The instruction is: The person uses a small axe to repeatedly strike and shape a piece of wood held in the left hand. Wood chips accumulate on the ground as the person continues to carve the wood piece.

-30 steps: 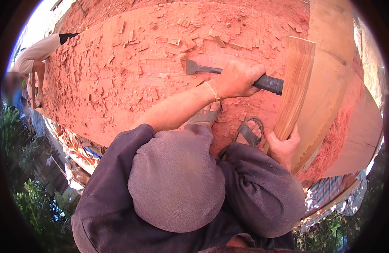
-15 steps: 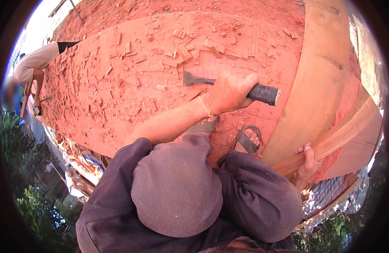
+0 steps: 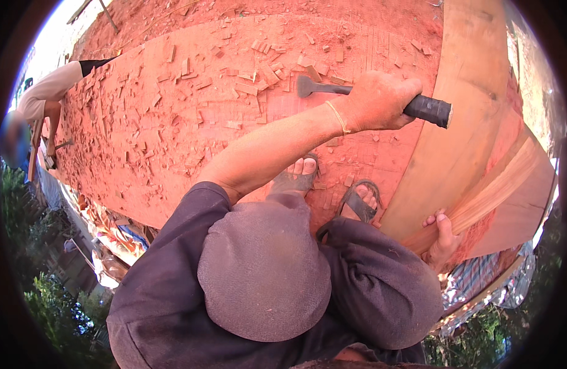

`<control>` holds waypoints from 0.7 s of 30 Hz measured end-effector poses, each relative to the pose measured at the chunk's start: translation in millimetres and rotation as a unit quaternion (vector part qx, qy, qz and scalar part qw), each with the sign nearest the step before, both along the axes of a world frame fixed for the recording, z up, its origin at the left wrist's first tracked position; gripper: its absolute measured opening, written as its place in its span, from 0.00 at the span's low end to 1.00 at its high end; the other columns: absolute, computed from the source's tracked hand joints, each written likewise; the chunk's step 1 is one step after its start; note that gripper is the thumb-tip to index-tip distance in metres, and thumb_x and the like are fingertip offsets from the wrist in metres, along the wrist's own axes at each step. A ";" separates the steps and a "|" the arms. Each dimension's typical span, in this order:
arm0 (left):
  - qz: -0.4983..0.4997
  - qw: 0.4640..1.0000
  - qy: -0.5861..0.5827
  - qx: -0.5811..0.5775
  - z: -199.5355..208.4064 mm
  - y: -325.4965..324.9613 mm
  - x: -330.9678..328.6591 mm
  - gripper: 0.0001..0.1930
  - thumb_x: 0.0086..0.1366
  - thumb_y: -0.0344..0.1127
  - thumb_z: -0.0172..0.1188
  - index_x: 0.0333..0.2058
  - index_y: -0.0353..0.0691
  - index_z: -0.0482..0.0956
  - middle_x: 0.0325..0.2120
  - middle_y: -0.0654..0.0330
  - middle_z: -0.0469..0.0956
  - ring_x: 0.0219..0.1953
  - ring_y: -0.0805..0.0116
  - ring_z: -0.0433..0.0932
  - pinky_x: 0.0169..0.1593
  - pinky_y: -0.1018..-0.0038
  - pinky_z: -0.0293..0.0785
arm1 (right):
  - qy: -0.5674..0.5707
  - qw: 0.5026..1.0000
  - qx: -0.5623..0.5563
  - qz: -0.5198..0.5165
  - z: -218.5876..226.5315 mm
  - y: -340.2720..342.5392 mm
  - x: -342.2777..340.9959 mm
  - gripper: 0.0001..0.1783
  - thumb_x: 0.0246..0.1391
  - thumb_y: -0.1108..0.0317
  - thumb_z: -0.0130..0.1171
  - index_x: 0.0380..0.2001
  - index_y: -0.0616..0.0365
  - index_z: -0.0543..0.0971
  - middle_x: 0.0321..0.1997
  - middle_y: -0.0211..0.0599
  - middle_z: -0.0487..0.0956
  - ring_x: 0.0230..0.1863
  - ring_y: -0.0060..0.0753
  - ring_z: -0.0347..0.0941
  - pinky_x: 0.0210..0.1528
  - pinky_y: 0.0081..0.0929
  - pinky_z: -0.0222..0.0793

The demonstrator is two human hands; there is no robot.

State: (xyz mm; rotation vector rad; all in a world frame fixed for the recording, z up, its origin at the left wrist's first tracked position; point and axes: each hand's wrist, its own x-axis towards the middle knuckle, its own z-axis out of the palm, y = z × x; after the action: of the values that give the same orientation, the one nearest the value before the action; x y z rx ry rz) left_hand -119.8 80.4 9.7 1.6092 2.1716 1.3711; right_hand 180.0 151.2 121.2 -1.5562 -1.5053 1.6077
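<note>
My left hand (image 3: 381, 101) is wrapped round a chisel (image 3: 429, 111) with a black-taped handle. Its flat metal blade points left over the broad red wood surface (image 3: 148, 141); whether the edge touches the wood I cannot tell. Lower right, my right hand (image 3: 443, 240) grips the near end of a long, thick wooden piece (image 3: 501, 184) with streaked reddish grain. That piece slants away to the far right, its outer part overlapping the boards there. My sandalled feet (image 3: 357, 203) rest on the red wood between the hands, and my dark-clothed knees fill the lower middle.
Many loose wood chips (image 3: 246, 89) lie scattered over the red surface. A smooth tan plank (image 3: 455, 123) runs along the right side. At the far left another person (image 3: 50, 98) bends over the same surface with a tool. Striped sheeting (image 3: 480, 283) lies at the lower right.
The chisel in my left hand has shifted to the right and farther away, uncovering my left foot. My right hand and the wooden piece have barely moved.
</note>
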 end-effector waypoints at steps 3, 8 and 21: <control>0.011 0.999 -0.004 -0.046 -6.0 7.7 -7.5 0.15 0.53 0.40 0.71 0.35 0.44 0.76 0.21 0.54 0.79 0.26 0.48 0.82 0.30 0.55 0.77 | 0.004 1.000 -0.001 0.002 -0.9 -0.3 1.5 0.15 0.51 0.74 0.60 0.42 0.69 0.74 0.33 0.41 0.76 0.29 0.33 0.75 0.31 0.32 0.75; 0.019 0.999 0.014 -0.038 -13.4 20.3 -15.2 0.15 0.52 0.40 0.71 0.34 0.44 0.76 0.20 0.53 0.78 0.25 0.48 0.82 0.29 0.54 0.77 | 0.001 1.000 0.001 -0.025 -5.2 4.1 13.5 0.16 0.52 0.73 0.60 0.44 0.69 0.73 0.35 0.41 0.76 0.30 0.33 0.74 0.31 0.31 0.74; 0.027 0.999 0.011 -0.019 -22.1 16.2 -6.1 0.13 0.54 0.40 0.70 0.33 0.44 0.76 0.20 0.54 0.79 0.25 0.49 0.82 0.28 0.54 0.77 | -0.084 0.986 0.077 0.122 -1.6 7.7 -67.6 0.09 0.57 0.73 0.61 0.38 0.66 0.74 0.32 0.35 0.77 0.31 0.26 0.74 0.37 0.27 0.73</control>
State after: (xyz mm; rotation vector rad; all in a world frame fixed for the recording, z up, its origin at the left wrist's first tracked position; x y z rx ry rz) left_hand -125.9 96.6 -12.3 1.5691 2.2560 1.3234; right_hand 112.4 158.9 119.6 -1.4992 -1.9269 1.4735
